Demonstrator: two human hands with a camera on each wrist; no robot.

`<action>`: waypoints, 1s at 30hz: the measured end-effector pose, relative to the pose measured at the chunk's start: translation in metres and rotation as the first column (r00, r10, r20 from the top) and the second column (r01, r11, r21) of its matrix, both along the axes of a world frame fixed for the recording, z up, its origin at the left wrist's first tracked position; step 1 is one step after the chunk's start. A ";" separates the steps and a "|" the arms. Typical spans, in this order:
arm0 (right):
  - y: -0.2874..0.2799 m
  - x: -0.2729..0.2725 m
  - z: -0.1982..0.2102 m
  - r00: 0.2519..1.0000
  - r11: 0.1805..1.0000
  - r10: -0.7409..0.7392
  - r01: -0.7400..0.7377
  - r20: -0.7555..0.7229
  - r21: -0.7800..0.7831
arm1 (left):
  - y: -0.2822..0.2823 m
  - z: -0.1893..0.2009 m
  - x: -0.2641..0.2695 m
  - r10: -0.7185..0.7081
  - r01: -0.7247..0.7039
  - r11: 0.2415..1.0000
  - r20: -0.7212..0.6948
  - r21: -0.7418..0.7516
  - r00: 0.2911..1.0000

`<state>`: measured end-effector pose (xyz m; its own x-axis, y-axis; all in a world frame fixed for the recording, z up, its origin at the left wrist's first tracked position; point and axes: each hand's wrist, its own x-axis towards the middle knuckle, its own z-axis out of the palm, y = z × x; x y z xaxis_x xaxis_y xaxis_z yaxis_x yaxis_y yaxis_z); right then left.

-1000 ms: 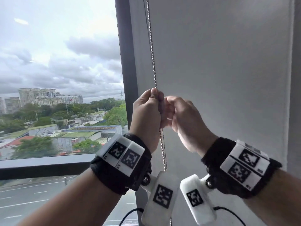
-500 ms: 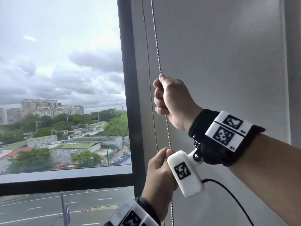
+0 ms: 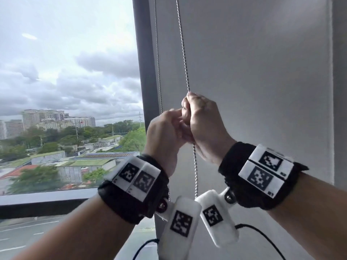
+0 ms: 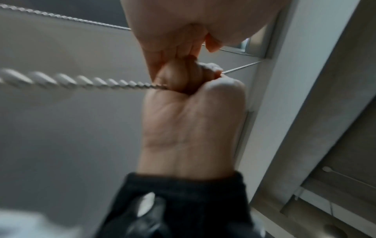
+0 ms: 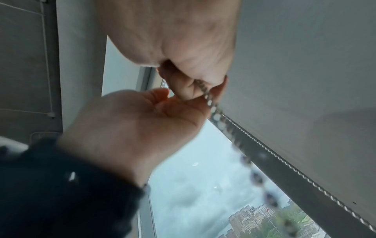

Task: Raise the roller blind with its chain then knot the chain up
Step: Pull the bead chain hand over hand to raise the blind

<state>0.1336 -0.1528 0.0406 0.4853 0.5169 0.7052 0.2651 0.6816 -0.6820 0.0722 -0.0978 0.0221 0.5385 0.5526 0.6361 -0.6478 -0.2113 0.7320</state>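
Observation:
The metal bead chain (image 3: pixel 185 59) hangs in two strands along the left edge of the grey roller blind (image 3: pixel 253 81). My right hand (image 3: pixel 199 119) grips the front strand in a fist; the chain enters at the top and leaves below the palm. My left hand (image 3: pixel 169 128) sits just left of it and slightly lower, touching it, and hides the rear strand (image 3: pixel 158 62). In the left wrist view my left hand (image 4: pixel 193 128) has its fingers curled round a chain strand (image 4: pixel 101 83). The right wrist view shows my right hand (image 5: pixel 132 122) meeting the chain (image 5: pixel 213 109).
A dark window frame post (image 3: pixel 144 72) stands just left of the chain, with glass and a city view beyond. A dark sill (image 3: pixel 47 201) runs below the glass. A black cable (image 3: pixel 262 235) hangs under my right wrist.
Half a second ago my left hand was low on the chain, under my right wrist. It has come back up beside my right hand, which still grips the front strand.

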 end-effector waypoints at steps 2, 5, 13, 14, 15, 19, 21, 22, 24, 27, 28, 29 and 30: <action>-0.002 -0.003 -0.006 0.999 0.999 0.028 -0.029 -0.023 -0.019 | -0.001 0.016 0.001 0.005 -0.005 0.999 0.004 0.034 1.000; -0.007 -0.008 -0.015 0.995 0.995 0.103 -0.103 -0.010 -0.015 | -0.005 0.036 0.006 0.011 -0.011 1.000 -0.020 0.019 1.000; -0.013 -0.014 -0.057 0.991 0.987 0.131 -0.132 -0.012 -0.096 | -0.017 0.026 0.008 0.100 -0.100 0.994 -0.014 -0.044 0.995; -0.013 -0.014 -0.063 0.988 0.984 0.151 -0.152 -0.025 -0.097 | -0.017 0.019 0.008 0.107 -0.107 0.993 -0.017 -0.053 0.994; -0.013 -0.015 -0.068 0.984 0.980 0.173 -0.176 -0.040 -0.094 | -0.017 0.012 0.008 0.108 -0.109 0.992 -0.017 -0.066 0.994; -0.011 -0.018 -0.086 0.959 0.961 0.260 -0.268 -0.111 -0.067 | -0.012 -0.008 0.007 0.130 -0.134 0.987 -0.050 -0.086 0.990; -0.010 -0.021 -0.093 0.949 0.952 0.288 -0.298 -0.128 -0.070 | -0.010 -0.017 0.006 0.145 -0.151 0.984 -0.062 -0.093 0.987; -0.010 -0.022 -0.096 0.945 0.949 0.295 -0.307 -0.139 -0.074 | -0.009 -0.021 0.006 0.149 -0.155 0.984 -0.068 -0.092 0.987; -0.008 -0.020 -0.103 0.945 0.947 0.295 -0.309 -0.143 -0.092 | -0.007 -0.028 0.005 0.155 -0.161 0.984 -0.080 -0.080 0.985; -0.006 -0.011 -0.113 0.996 0.972 0.085 -0.076 0.029 -0.221 | -0.004 -0.033 0.002 0.166 -0.173 0.981 -0.085 -0.086 0.982; -0.006 -0.006 -0.113 0.994 0.968 -0.021 0.048 0.109 -0.246 | -0.002 -0.034 0.002 0.177 -0.183 0.980 -0.079 -0.080 0.981; -0.006 0.000 -0.110 0.978 0.957 -0.126 0.164 0.165 -0.240 | 0.000 -0.034 0.001 0.192 -0.196 0.978 -0.073 -0.064 0.979; -0.006 0.005 -0.103 0.957 0.942 -0.218 0.258 0.192 -0.213 | 0.003 -0.035 0.000 0.204 -0.207 0.977 -0.068 -0.045 0.977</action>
<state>0.1389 -0.1584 -0.0622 0.5025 0.5600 0.6587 0.5214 0.4115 -0.7475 0.0719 -0.0951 -0.0126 0.4480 0.6867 0.5725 -0.5466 -0.2963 0.7832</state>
